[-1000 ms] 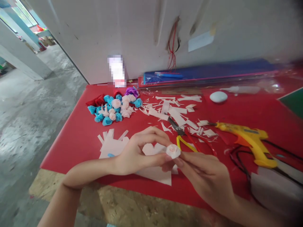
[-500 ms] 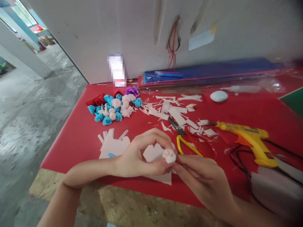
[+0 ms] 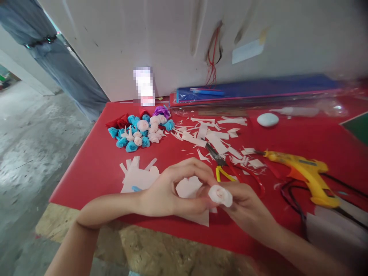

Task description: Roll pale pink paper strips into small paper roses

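A small white paper rose (image 3: pixel 220 195) sits between my two hands, its rolled petals facing me. My left hand (image 3: pixel 175 188) pinches it from the left with thumb and curved fingers. From the right, my right hand (image 3: pixel 250 207) grips its side and base, though those fingertips are partly hidden behind the bloom. Under my left hand lie cut white paper pieces (image 3: pixel 139 181). Just beyond my hands rest pliers (image 3: pixel 217 156) with yellow and red handles. A cluster of finished blue, white, red and purple paper flowers (image 3: pixel 142 125) lies at the back left.
A yellow glue gun (image 3: pixel 304 170) with a dark cord lies at the right. White paper scraps (image 3: pixel 215 140) spread over the red tabletop (image 3: pixel 86 168). Farther back are a pale egg-shaped object (image 3: pixel 268 120), a blurred phone (image 3: pixel 145 86) and blue sheets (image 3: pixel 258 88). A person's jeans leg (image 3: pixel 60 65) is at far left.
The paper rose has moved slightly right and looks larger, with wider outer petals. My right hand has turned and closed in around it. A person's leg has come into view at the left.
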A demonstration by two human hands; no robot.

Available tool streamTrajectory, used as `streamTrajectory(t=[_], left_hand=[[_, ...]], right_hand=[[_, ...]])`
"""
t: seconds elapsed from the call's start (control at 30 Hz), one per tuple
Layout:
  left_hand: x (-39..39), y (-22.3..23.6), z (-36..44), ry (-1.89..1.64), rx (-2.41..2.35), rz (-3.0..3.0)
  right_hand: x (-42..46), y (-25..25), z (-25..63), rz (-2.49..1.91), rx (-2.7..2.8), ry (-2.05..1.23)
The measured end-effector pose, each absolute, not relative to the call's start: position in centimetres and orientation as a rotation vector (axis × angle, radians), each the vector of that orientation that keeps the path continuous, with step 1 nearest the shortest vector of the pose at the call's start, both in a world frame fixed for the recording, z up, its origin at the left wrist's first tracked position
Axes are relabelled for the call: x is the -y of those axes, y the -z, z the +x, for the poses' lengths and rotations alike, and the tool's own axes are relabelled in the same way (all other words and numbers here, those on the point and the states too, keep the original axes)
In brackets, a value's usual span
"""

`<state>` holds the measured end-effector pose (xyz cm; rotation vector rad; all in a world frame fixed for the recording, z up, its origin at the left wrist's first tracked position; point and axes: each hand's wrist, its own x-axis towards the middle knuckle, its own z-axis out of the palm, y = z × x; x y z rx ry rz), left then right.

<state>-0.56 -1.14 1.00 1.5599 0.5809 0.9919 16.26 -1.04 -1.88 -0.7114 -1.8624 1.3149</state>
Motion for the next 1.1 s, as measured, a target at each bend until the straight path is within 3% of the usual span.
streamTrajectory(t=[0.17,0.57,1.1], left_hand=[[1.2,-1.0,-0.8,-0.937,-0.559,1.492],[1.5,-1.0,-0.8,-0.938,-0.536,1.562],[1.7,-1.0,-1.0,-1.029,-0.545,1.570]], right_hand=[[1.0,3.0,16.7,-0.490,1.823,-1.629],[0.7,3.2,16.8,-0.400,1.816,-1.777],[1.3,1.6,16.5,-0.552,1.844,-1.420]])
